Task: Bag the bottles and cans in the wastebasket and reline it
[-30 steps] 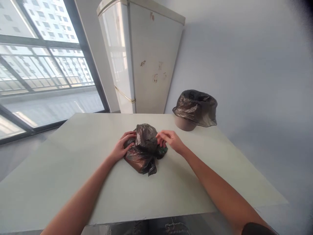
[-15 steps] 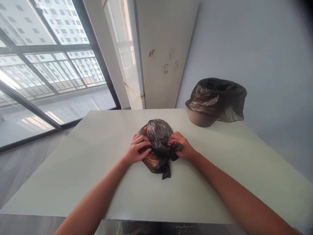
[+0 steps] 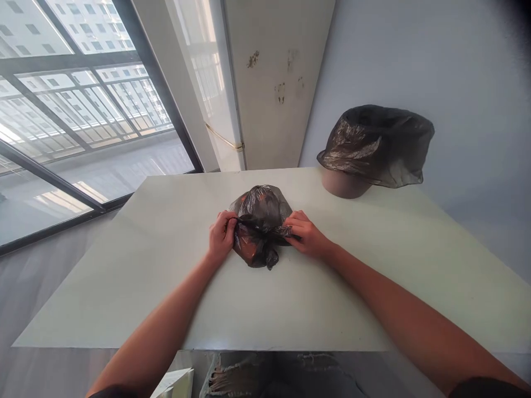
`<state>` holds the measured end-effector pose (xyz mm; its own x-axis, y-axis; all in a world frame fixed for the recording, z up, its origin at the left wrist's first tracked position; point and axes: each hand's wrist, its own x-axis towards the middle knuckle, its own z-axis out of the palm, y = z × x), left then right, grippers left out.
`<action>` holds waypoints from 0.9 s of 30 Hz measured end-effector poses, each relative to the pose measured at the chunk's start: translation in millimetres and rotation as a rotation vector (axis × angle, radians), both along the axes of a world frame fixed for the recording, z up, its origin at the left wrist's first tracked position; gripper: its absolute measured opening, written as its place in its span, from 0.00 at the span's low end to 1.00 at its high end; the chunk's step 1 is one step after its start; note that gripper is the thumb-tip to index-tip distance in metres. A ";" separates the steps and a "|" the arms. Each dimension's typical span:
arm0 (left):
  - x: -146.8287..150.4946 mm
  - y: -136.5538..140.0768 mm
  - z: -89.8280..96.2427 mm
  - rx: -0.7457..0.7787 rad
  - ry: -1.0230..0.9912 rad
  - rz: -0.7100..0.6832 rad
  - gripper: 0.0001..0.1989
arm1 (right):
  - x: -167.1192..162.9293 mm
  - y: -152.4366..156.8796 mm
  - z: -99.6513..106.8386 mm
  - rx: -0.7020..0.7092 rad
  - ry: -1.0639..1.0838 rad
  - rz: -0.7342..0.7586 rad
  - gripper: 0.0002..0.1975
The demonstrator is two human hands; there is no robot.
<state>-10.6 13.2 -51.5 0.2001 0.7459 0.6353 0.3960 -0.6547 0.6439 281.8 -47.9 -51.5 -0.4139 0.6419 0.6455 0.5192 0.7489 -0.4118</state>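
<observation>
A black, see-through plastic bag [image 3: 265, 203] lies full on the table, with reddish-orange contents showing dimly through the film. My left hand [image 3: 223, 232] pinches a twisted strand of the bag at its left side. On the right, my right hand [image 3: 306, 233] grips another gathered strand, and the plastic is drawn across between the two fists. A small crumpled end [image 3: 271, 258] of the bag hangs toward me at the front. What exactly is inside cannot be made out.
A brownish bin [image 3: 346, 185] lined with a black bag [image 3: 379, 143] stands at the table's back right, near the wall. Behind the pale table [image 3: 166, 309] rises a white fridge [image 3: 277, 66]. Glass doors [image 3: 83, 110] are at the left.
My left hand has gone from resting on the bag's side to pinching a strand of it. The plastic between my hands is now pulled out sideways. My view has tilted slightly down.
</observation>
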 end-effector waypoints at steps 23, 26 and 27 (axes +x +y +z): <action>4.0 5.8 13.9 0.083 0.174 -0.084 0.14 | 6.1 -2.5 4.8 -0.327 0.658 -0.440 0.14; 2.1 5.4 16.0 0.119 0.053 0.010 0.13 | 8.8 -0.3 5.8 -0.258 0.779 -0.534 0.14; 1.6 5.1 16.6 0.139 0.025 0.040 0.12 | 9.4 0.6 6.4 -0.236 0.803 -0.550 0.13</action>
<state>-9.0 18.3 -34.9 0.1891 0.6589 0.7280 0.4379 -0.7202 0.5381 291.2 -47.3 -45.1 0.4817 0.7610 0.4346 0.2719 0.3417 -0.8996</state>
